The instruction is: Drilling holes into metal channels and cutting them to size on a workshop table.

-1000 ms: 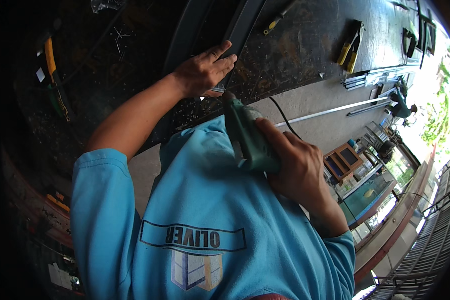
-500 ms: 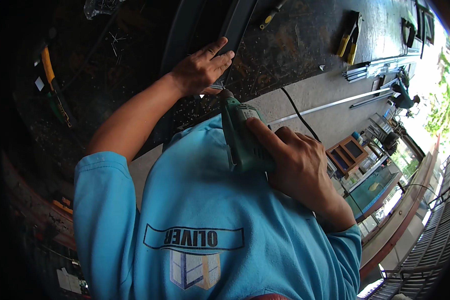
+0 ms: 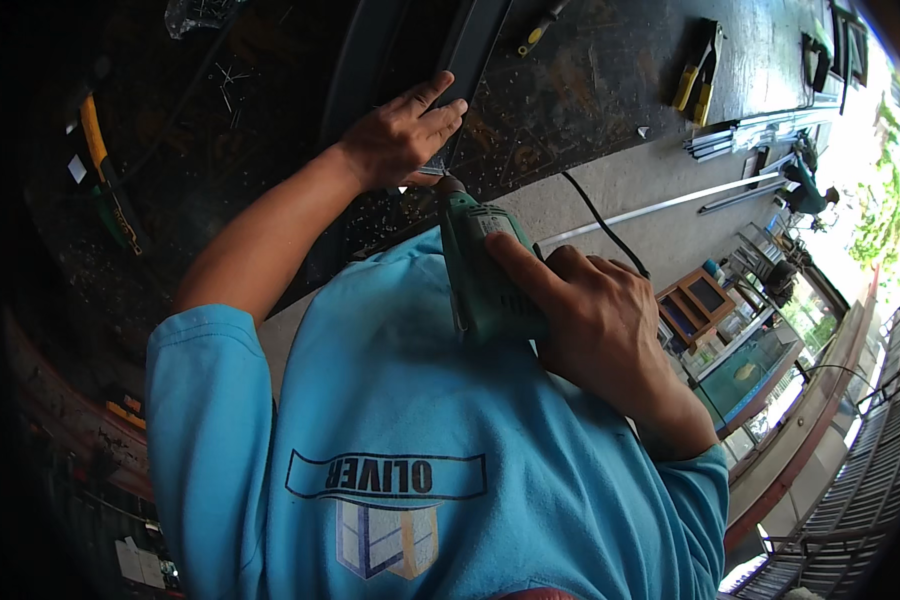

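My right hand (image 3: 595, 315) is wrapped round a green power drill (image 3: 485, 265), held in front of my blue shirt. The drill's chuck points at the near end of a long dark metal profile (image 3: 475, 45) lying on the dark worktable (image 3: 560, 120). Whether the bit touches the profile is too small to tell. My left hand (image 3: 400, 140) grips the profile close to that end, two fingers stretched across it and its thumb mostly hidden. Beside it, to the left, runs a second dark profile (image 3: 362, 60). Small pale shavings are scattered about the table near both.
Yellow-handled snips (image 3: 698, 75) and a yellow-and-black screwdriver (image 3: 538, 35) lie on the table's far side. At left is an orange-handled tool (image 3: 95, 135). A black cord (image 3: 595, 220) hangs by the drill. Metal bars (image 3: 760, 135) and another person (image 3: 808, 190) are at far right.
The drill and my right hand have shifted very slightly. My left hand keeps its hold on the profile.
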### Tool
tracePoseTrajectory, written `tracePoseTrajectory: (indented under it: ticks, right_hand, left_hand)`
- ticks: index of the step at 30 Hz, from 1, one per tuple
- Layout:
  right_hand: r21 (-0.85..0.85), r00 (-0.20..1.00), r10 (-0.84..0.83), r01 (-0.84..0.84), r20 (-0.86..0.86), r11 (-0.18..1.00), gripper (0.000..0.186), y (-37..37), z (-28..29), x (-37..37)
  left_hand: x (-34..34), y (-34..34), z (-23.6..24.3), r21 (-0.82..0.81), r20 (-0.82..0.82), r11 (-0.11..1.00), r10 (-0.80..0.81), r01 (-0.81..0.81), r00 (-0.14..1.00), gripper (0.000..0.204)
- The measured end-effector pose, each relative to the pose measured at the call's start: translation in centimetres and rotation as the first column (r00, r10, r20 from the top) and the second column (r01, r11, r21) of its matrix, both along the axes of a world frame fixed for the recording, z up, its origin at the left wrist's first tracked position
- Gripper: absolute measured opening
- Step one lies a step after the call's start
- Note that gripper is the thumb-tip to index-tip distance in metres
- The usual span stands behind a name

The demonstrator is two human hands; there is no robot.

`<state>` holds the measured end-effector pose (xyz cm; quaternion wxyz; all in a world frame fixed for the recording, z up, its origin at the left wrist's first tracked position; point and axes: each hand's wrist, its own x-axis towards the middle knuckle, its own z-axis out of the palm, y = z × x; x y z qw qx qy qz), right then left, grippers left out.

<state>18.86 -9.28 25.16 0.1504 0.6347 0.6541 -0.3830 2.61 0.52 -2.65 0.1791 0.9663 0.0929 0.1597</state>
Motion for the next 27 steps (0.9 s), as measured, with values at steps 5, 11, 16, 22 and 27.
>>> tracePoseTrajectory:
  ticks: [5,11,16,22,27]
  right_hand:
    - [-0.003,0.997,-0.066,0.066,-0.034,0.998,0.074,-0.4,-0.4,0.9]
    - [0.053,1.0,0.0,0.0,-0.003,0.999,0.062,-0.8,-0.4,0.1]
    - [0.012,0.999,0.005,-0.004,-0.041,1.0,0.065,0.5,-1.6,0.8]
    - [0.01,0.934,-0.319,0.325,-0.16,0.946,0.075,-0.3,-2.0,2.1]
    - [-0.063,0.78,-0.579,0.582,-0.237,0.811,0.075,-3.3,-3.4,3.6]
  left_hand:
    - [-0.1,0.0,0.2,-0.003,-0.016,1.0,-0.002,0.002,1.0,0.077]
    - [-0.1,0.1,0.4,-0.012,-0.038,1.0,-0.006,0.006,0.999,0.073]
    - [-0.7,-0.4,0.1,-0.102,-0.012,0.992,0.078,-0.079,0.997,0.072]
    - [0.0,-0.4,0.2,-0.09,-0.024,0.995,0.043,-0.045,0.999,0.076]
    - [-0.1,-0.5,-0.1,-0.061,-0.026,0.996,0.066,-0.068,0.997,0.075]
